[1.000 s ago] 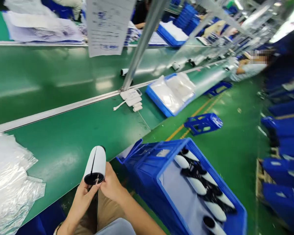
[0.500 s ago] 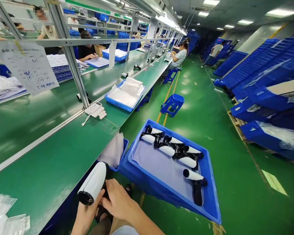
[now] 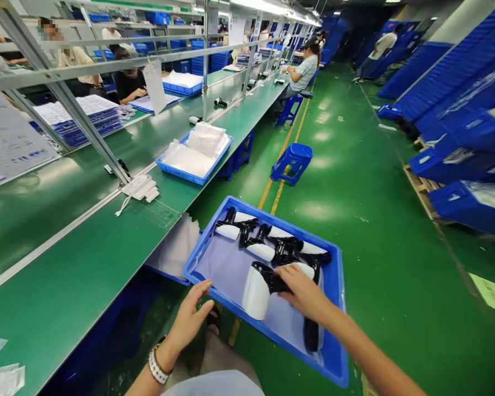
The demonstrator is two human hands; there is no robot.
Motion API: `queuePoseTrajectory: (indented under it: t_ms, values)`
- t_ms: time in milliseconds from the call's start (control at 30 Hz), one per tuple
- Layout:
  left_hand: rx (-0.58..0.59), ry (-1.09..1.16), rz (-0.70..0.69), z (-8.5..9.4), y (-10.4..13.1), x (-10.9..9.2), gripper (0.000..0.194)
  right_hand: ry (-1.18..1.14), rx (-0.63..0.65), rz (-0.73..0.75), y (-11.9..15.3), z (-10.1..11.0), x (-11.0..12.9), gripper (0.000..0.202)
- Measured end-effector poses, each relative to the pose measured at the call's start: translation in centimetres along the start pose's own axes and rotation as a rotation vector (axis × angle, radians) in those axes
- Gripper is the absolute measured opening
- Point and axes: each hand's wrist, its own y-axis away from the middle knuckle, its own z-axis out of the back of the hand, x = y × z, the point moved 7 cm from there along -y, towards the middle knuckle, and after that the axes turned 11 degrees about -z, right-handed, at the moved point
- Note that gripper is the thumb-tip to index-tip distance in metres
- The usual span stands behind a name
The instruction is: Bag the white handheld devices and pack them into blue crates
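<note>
My right hand [image 3: 303, 294] reached forward over the blue crate [image 3: 338, 308], arm stretched out, fingers closed around the black handle of a white device [image 3: 256, 291]. The left hand [image 3: 190, 319] hung loose near the crate's near rim, fingers spread and gripping nothing, a beaded bracelet [image 3: 157, 367] on its wrist. The device had a glossy white barrel with a black handle, and it sat inside the crate on a pale liner, just before a row of similar units [image 3: 272, 250].

~5 hair dryers [image 3: 268, 250], 1 bin [image 3: 338, 286]
</note>
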Motion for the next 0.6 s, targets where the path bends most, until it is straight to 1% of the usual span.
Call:
queuePoseTrajectory:
  t_ms: [33, 67, 100, 133, 200, 267, 333, 400, 500, 600]
  values:
    - [-0.031, -0.003, 0.032, 0.4, 0.1, 1.3, 0.050, 0.136, 0.021, 0.015, -0.2, 1.0, -2.5, 0.036]
    - [-0.064, -0.005, 0.064, 1.0, 0.5, 2.8, 0.050, 0.252, 0.047, 0.047, -0.4, 1.6, -4.6, 0.033]
    - [-0.101, -0.010, 0.104, 1.6, 1.0, 4.3, 0.052, 0.344, 0.076, 0.097, -0.7, 1.5, -6.2, 0.029]
    - [-0.139, -0.019, 0.153, 2.3, 1.8, 5.8, 0.055, 0.411, 0.101, 0.155, -1.0, 1.1, -7.3, 0.026]
    - [-0.203, -0.035, 0.264, 3.4, 3.8, 8.3, 0.065, 0.493, 0.161, 0.289, -1.7, -0.8, -8.1, 0.024]
    - [-0.252, -0.018, 0.362, 4.1, 5.8, 9.9, 0.073, 0.525, 0.225, 0.394, -2.3, -3.3, -8.0, 0.024]
    - [-0.297, 0.019, 0.431, 4.4, 7.4, 10.4, 0.077, 0.528, 0.271, 0.455, -2.7, -5.5, -7.5, 0.023]
    - [-0.348, 0.051, 0.474, 4.5, 8.5, 10.3, 0.080, 0.510, 0.299, 0.488, -2.9, -7.2, -7.1, 0.022]
    - [-0.413, 0.068, 0.498, 4.4, 9.2, 9.8, 0.082, 0.499, 0.325, 0.516, -2.8, -9.2, -7.2, 0.021]
    - [-0.420, 0.081, 0.516, 4.0, 9.4, 9.7, 0.079, 0.516, 0.324, 0.514, -2.4, -11.0, -7.7, 0.022]
